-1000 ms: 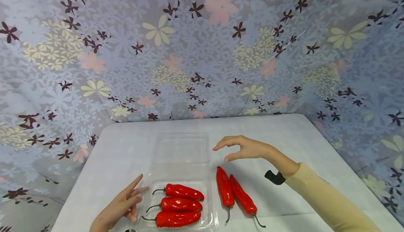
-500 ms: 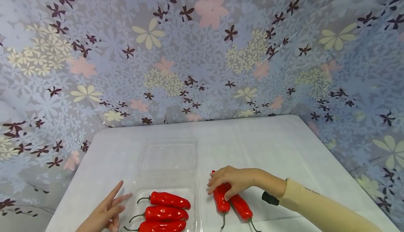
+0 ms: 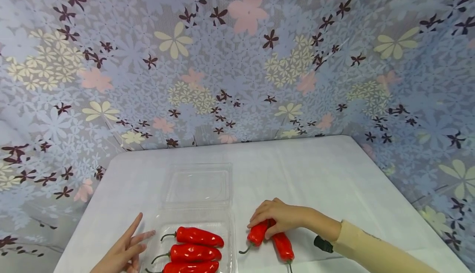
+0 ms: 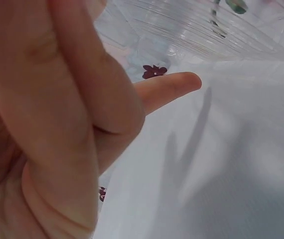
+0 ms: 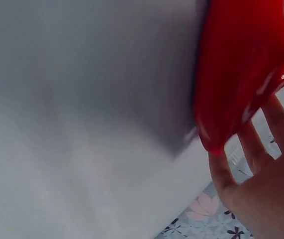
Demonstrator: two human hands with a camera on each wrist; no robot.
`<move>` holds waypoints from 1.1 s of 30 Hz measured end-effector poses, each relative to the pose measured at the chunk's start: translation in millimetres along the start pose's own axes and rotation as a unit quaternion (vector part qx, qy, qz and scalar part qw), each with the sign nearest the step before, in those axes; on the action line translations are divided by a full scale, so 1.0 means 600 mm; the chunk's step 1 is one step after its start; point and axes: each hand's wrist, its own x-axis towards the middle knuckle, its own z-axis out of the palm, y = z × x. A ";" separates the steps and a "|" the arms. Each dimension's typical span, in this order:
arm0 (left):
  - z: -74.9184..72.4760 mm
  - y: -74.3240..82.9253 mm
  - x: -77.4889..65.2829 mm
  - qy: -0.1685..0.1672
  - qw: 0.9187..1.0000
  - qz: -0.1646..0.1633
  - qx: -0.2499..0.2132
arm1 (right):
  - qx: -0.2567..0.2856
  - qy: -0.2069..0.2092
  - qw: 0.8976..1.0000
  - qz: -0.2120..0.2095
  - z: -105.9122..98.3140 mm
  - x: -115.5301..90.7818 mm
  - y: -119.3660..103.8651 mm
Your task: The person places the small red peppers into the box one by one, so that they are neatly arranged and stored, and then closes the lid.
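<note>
My right hand (image 3: 276, 217) grips a red pepper (image 3: 257, 236), fingers over its far side and thumb on the near side. Its green stem points toward the lower left. Beside it a second red pepper (image 3: 283, 247) lies on the table, its far end behind my hand. In the right wrist view a red pepper (image 5: 236, 74) looms close above the fingers. My left hand (image 3: 124, 248) hovers or rests at the left edge of a clear plastic clamshell box (image 3: 229, 240), index finger stretched out, holding nothing. Inside the box lie three red peppers (image 3: 196, 253), side by side, stems left.
The box's clear lid (image 3: 198, 184) lies folded back, flat on the white table (image 3: 297, 170). A flower-patterned cloth (image 3: 237, 58) rises behind the table's far edge. A black strap piece (image 3: 323, 244) sits by my right wrist.
My right hand has come down from above onto the loose peppers and now holds the left one, turning its stem leftward. The view has shifted right; my left hand keeps its pose.
</note>
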 end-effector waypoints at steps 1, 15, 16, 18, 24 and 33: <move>0.001 0.000 0.000 0.005 1.000 -0.003 0.001 | -0.003 0.006 1.000 0.004 0.002 0.000 0.001; -0.001 -0.001 -0.002 -0.006 1.000 0.007 -0.018 | -0.005 0.056 0.997 0.044 0.019 -0.003 0.007; -0.001 -0.001 -0.002 -0.004 1.000 0.007 -0.014 | -0.004 0.062 0.997 0.049 0.017 -0.005 0.009; 0.000 -0.001 -0.001 -0.002 1.000 0.009 -0.005 | -0.005 0.078 0.996 0.052 0.010 -0.010 0.011; 0.004 0.001 0.001 0.012 1.000 0.001 0.013 | -0.015 0.150 0.987 0.056 -0.020 -0.026 0.012; 0.013 0.004 0.007 0.037 0.999 -0.014 0.015 | -0.001 0.211 0.975 0.067 -0.063 -0.030 -0.001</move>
